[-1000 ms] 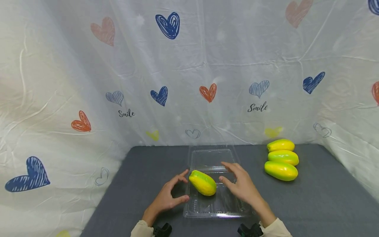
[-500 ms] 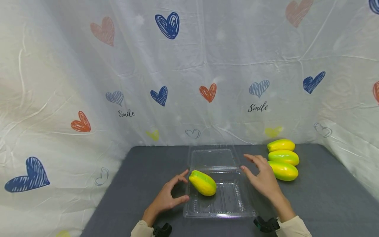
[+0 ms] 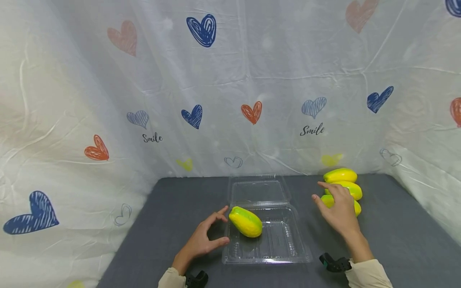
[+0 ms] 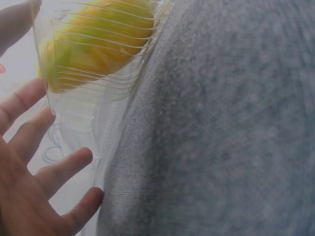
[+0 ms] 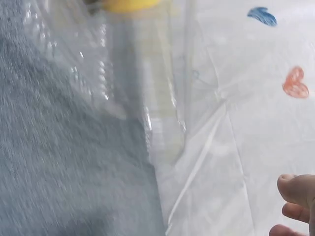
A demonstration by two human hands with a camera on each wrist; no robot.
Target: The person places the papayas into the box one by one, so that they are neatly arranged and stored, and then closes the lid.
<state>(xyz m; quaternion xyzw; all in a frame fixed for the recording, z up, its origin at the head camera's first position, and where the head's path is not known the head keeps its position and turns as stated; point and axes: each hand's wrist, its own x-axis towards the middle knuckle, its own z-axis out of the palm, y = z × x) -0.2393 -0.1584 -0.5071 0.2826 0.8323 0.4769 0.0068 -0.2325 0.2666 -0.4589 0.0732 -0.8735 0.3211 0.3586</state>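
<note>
Fruit lies in the left half of the box; left hand, spread and empty, is at its left edge; right hand, fingers parted and empty, is right of it, near three fruits.

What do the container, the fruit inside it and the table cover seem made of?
The container: probably clear plastic, glossy; the table cover shows through its ribbed base. The fruit: smooth, shiny, real skin or moulded plastic; the highlights suit both. The table cover: probably matte fabric, from its fine grain.
</note>
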